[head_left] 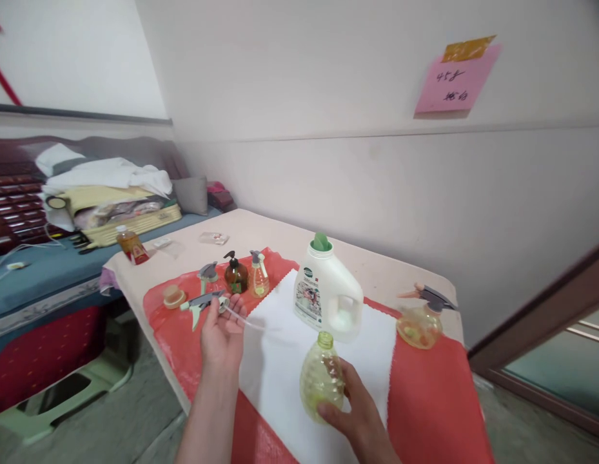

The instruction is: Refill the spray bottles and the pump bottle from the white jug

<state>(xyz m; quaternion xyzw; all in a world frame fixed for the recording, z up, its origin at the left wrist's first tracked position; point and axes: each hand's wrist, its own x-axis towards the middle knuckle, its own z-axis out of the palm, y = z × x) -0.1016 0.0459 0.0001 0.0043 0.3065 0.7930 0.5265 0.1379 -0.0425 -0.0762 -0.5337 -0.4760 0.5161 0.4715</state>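
Note:
In my left hand (pixel 225 325) is a grey and pale green spray trigger head (pixel 202 301), its clear dip tube hanging out to the right. My right hand (pixel 350 403) grips a yellow-green see-through spray bottle (pixel 321 380), whose neck has no top on it. That bottle is held upright over the white cloth (pixel 274 374). Behind it stands a large white detergent jug (pixel 325 290) with an open neck, and something green (pixel 321 242) shows at its mouth.
Left on the red cover (pixel 173 335) are a tan cap (pixel 174 296), a brown pump bottle (pixel 236 276) and two small spray bottles (pixel 259 277) (pixel 209 278). Another spray bottle (pixel 422 322) stands right. An amber bottle (pixel 131 245) is at the table's left edge.

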